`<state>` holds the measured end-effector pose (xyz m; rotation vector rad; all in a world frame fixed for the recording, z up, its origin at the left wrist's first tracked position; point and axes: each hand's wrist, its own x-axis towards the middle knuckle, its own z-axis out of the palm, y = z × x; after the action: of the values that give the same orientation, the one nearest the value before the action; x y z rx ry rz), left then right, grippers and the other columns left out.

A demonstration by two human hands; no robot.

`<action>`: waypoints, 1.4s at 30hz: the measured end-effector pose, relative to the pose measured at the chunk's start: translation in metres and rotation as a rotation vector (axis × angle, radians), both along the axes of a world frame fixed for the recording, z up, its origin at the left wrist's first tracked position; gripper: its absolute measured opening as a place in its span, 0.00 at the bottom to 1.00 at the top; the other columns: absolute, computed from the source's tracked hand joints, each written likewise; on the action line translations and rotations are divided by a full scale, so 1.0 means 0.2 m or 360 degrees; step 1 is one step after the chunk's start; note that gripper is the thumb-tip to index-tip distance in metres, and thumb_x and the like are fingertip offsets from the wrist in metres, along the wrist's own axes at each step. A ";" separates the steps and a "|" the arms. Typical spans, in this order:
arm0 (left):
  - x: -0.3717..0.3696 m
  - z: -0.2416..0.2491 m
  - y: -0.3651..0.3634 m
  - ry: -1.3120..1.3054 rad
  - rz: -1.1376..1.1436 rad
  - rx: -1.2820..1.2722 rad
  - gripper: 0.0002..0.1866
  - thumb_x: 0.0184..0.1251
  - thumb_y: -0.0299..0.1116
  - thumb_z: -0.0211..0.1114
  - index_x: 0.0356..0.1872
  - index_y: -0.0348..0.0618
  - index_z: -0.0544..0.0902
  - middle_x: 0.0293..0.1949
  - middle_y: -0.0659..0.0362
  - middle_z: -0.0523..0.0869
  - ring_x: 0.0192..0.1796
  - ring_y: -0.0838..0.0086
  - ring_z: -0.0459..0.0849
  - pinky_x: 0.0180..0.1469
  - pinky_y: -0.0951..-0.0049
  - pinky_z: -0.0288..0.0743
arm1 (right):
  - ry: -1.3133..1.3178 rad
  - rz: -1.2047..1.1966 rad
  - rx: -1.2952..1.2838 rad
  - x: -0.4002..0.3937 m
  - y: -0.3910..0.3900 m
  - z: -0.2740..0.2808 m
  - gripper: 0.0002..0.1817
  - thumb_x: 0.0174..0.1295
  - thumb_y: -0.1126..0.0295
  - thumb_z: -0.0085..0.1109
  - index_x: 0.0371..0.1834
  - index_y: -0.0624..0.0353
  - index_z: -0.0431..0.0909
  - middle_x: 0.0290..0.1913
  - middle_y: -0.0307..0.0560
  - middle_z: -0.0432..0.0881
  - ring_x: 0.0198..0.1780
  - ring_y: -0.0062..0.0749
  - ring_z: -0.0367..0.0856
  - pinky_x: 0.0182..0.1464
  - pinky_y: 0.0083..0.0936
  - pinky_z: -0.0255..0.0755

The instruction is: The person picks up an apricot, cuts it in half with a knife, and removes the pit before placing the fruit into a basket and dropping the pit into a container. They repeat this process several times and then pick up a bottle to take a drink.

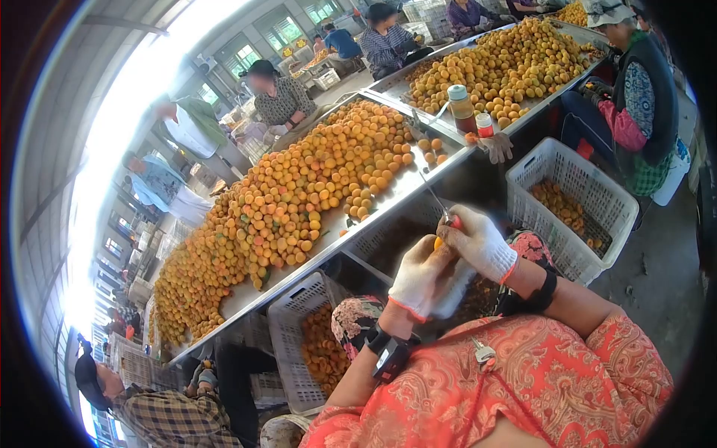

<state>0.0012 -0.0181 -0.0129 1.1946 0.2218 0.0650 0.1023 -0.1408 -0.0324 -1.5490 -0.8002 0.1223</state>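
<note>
Currently left hand (418,278) pinching small orange fruit (438,243) between gloved fingertips, right hand (482,243) gripping red-handled knife (449,217) just beside it; both near bench (239,296) heaped with apricots (287,201).

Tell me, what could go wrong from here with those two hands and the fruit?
The right hand holds a red-handled knife close to the left hand, so a slip might cut that hand.

The orange fruit at the left hand's fingertips is small and partly hidden; it could slip out and drop.

Loose fruits lie near the edge of the metal table; a bump might roll one off.
</note>
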 end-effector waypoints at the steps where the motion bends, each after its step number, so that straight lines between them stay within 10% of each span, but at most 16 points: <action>1: 0.00 -0.01 0.01 0.0006 0.0003 -0.0006 0.12 0.73 0.35 0.67 0.51 0.44 0.80 0.38 0.66 0.83 0.32 0.86 0.78 0.27 0.87 0.66 | 0.0006 0.0003 -0.0006 0.00 0.00 -0.01 0.11 0.69 0.68 0.58 0.47 0.65 0.76 0.34 0.49 0.83 0.38 0.28 0.83 0.42 0.30 0.76; 7: 0.02 -0.06 0.01 -0.0019 0.0033 0.0078 0.09 0.73 0.36 0.67 0.47 0.43 0.81 0.34 0.67 0.81 0.28 0.87 0.75 0.25 0.84 0.63 | 0.0890 0.0279 0.0060 -0.02 -0.02 0.03 0.11 0.72 0.65 0.57 0.44 0.63 0.77 0.32 0.39 0.80 0.35 0.22 0.77 0.38 0.25 0.74; 9: 0.03 -0.06 0.03 0.0170 -0.0021 0.0024 0.13 0.72 0.33 0.67 0.52 0.39 0.80 0.42 0.62 0.84 0.40 0.82 0.79 0.43 0.79 0.73 | 0.0605 0.0109 0.0085 -0.03 0.00 0.00 0.11 0.72 0.65 0.57 0.42 0.64 0.77 0.31 0.42 0.80 0.34 0.22 0.77 0.37 0.25 0.74; 16: 0.01 0.03 0.02 -0.0050 -0.0081 -0.0331 0.27 0.65 0.22 0.62 0.67 0.42 0.74 0.54 0.57 0.84 0.45 0.71 0.86 0.45 0.72 0.81 | -0.0124 -0.0052 0.0021 -0.02 -0.02 0.04 0.12 0.70 0.62 0.60 0.41 0.61 0.78 0.27 0.50 0.79 0.30 0.30 0.81 0.34 0.30 0.73; 20: -0.03 0.09 0.02 -0.0097 0.0124 -0.0249 0.23 0.68 0.30 0.62 0.65 0.41 0.77 0.38 0.58 0.84 0.26 0.71 0.81 0.23 0.71 0.73 | -0.0727 -0.0381 -0.0150 0.00 -0.07 0.12 0.12 0.67 0.60 0.64 0.34 0.57 0.77 0.24 0.55 0.77 0.27 0.54 0.79 0.29 0.37 0.72; 25: -0.06 0.00 0.11 -0.0314 0.0049 -0.0153 0.22 0.66 0.28 0.60 0.61 0.39 0.73 0.35 0.51 0.81 0.29 0.65 0.82 0.28 0.67 0.77 | -0.0033 -0.0140 0.0301 0.02 -0.15 0.17 0.17 0.74 0.58 0.58 0.37 0.63 0.79 0.22 0.40 0.80 0.24 0.21 0.81 0.26 0.25 0.69; 29: -0.07 0.02 0.07 -0.0412 0.0090 -0.0221 0.21 0.63 0.25 0.65 0.57 0.43 0.76 0.36 0.52 0.83 0.29 0.67 0.82 0.30 0.70 0.79 | 0.0374 0.0125 0.0668 -0.06 -0.20 0.29 0.17 0.76 0.56 0.55 0.42 0.60 0.80 0.30 0.42 0.85 0.20 0.13 0.71 0.19 0.13 0.58; 42: -0.06 0.04 -0.01 -0.0367 0.0270 -0.0130 0.24 0.64 0.24 0.65 0.63 0.39 0.76 0.46 0.55 0.81 0.33 0.72 0.84 0.26 0.75 0.77 | 0.0255 -0.0030 0.0551 -0.14 -0.21 0.35 0.11 0.67 0.63 0.66 0.31 0.59 0.83 0.21 0.34 0.80 0.23 0.13 0.74 0.25 0.18 0.67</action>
<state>-0.0117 -0.0198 -0.0042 1.0752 0.1210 0.3375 0.0733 -0.1835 0.0384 -1.2033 -0.6416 0.0877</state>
